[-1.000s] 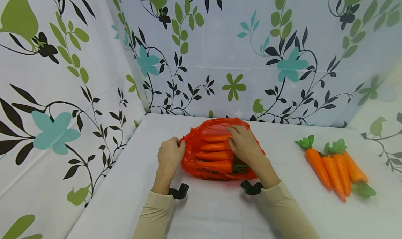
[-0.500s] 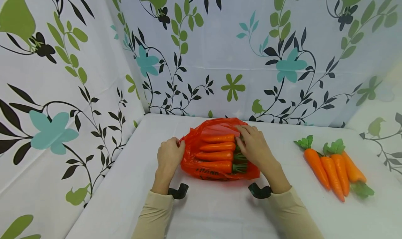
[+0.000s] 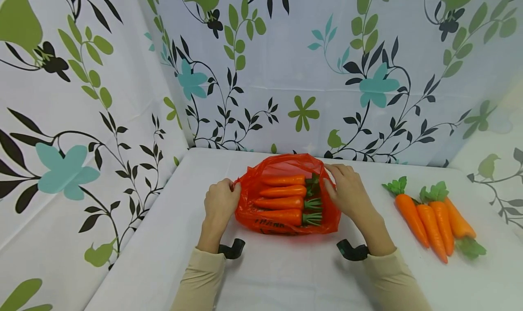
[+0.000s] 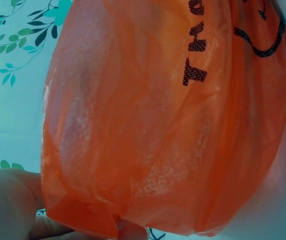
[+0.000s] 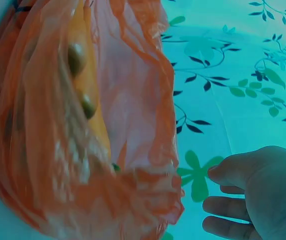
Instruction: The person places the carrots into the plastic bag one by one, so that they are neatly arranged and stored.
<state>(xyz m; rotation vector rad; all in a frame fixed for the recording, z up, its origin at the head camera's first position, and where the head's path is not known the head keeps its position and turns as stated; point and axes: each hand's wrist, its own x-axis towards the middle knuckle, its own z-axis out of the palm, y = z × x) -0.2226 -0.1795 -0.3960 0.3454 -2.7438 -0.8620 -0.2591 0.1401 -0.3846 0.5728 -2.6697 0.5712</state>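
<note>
Head view: shows red plastic bag (image 3: 246,214) lying on white table (image 3: 269,274), with open mouth and with black lettering (image 3: 269,223) on near wall. Contains four bagged carrots (image 3: 281,203), laid side by side with green tops toward bag's right side. Find left hand (image 3: 220,202) at bag's left edge, pinching film between thumb and curled fingers. Find right hand (image 3: 347,190) just beside bag's right edge, with fingers loosely straight and slightly spread; per right wrist view, apart from bag. Note four loose carrots (image 3: 433,227), grouped together, well apart from bag on its right. Note patterned cloth (image 3: 261,86) behind bag and to its left, beige sleeves (image 3: 202,274) on bag's near side.
</note>
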